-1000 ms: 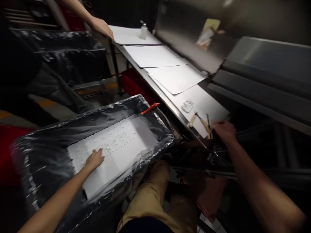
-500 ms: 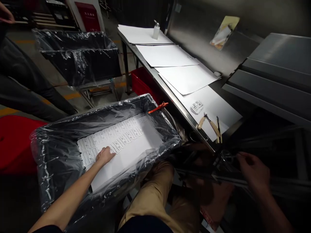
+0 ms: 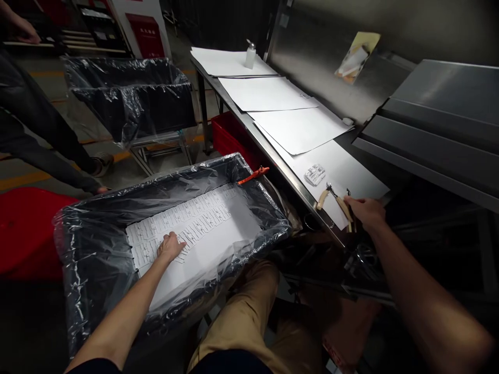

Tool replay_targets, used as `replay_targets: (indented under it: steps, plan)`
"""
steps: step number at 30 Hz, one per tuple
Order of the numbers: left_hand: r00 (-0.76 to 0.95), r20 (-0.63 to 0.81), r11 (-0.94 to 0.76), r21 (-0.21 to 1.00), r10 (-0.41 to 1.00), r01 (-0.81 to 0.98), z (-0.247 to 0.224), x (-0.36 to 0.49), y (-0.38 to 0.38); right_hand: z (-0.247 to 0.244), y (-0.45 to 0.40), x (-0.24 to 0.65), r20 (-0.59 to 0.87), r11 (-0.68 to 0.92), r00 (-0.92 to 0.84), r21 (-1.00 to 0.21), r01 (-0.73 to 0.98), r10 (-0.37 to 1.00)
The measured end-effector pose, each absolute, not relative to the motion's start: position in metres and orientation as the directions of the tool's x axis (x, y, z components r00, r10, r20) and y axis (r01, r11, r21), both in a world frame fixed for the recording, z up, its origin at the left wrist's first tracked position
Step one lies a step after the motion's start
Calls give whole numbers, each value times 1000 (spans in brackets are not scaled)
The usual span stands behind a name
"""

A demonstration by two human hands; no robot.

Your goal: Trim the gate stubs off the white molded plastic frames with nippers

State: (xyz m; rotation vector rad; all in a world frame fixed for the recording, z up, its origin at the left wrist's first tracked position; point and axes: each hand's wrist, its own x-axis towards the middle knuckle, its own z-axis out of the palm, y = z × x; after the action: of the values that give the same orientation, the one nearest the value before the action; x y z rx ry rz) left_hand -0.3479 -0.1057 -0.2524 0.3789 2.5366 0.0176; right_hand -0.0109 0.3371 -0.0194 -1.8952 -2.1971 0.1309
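While the left hand (image 3: 170, 246) rests flat, fingers spread, on the white sheet of small die-cut parts (image 3: 187, 221) inside the black plastic-lined bin (image 3: 97, 208), the right hand (image 3: 364, 212) sits at the near edge of the steel worktop (image 3: 273, 156) — its grip curled over the dark tool (image 3: 350, 208), closure unclear. The tan-handled pliers (image 3: 335, 200) lie just left of it, their long axis running near to far.

left hand (image 3: 170, 246) flat on white parts (image 3: 187, 221) in lined bin (image 3: 97, 218); right hand (image 3: 364, 212) touching cutters (image 3: 337, 200) on bench (image 3: 273, 156)
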Motion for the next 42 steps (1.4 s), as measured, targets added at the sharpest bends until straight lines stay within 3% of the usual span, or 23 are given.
replay_targets:
  steps: [4,11,18,29,37,42]
  plan:
    - [-788,-569,968,66,235,242,-253,-342,-121,-26,340,-2,109,51,-17,-317,947,994]
    - [-740,-603,950,118,299,289,-254,-339,-131,-28,315,39,139,44,22,-457,888,990]
    - [-677,-587,896,292,443,334,-256,-371,-113,-13,274,84,153,-5,92,-493,870,984]
    - [-663,-618,906,269,423,328,-264,-384,-96,21,215,118,-11,-159,181,-531,832,983]
    - [-648,-569,862,339,507,377,-242,-369,-114,12,187,104,69,16,39,-656,755,997]
    - [-584,-570,811,480,579,335,-225,-359,-119,16,159,83,41,73,-62,-691,719,997]
